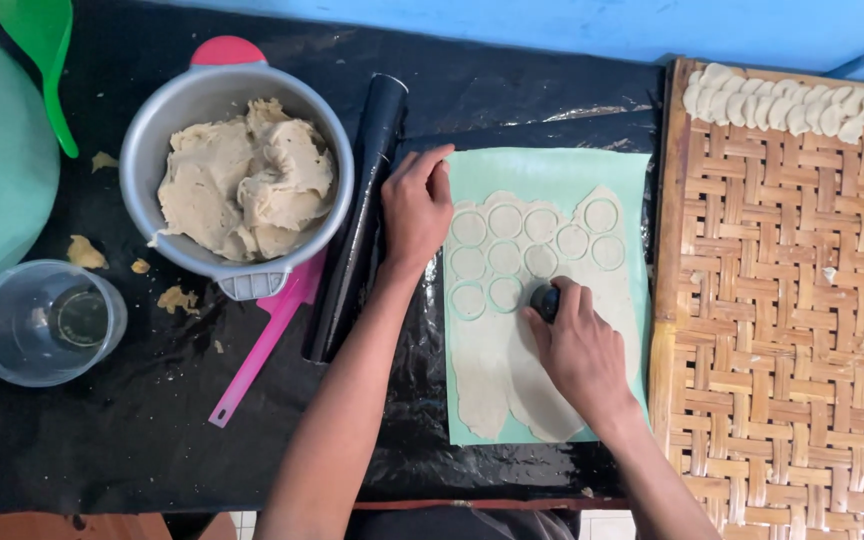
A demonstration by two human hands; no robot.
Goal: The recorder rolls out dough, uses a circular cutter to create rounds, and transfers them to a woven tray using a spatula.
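Observation:
A flat sheet of pale dough lies on a light green mat. Several round discs are cut into its upper part. My right hand presses a small dark round cutter into the dough below the cut circles. My left hand rests palm down on the mat's left edge, fingers curled over its top corner, beside a black rolling pin.
A metal bowl of dough stands at the left, with a pink spatula under it. A clear plastic cup sits lower left. A woven bamboo tray at the right holds several cut discs along its top edge.

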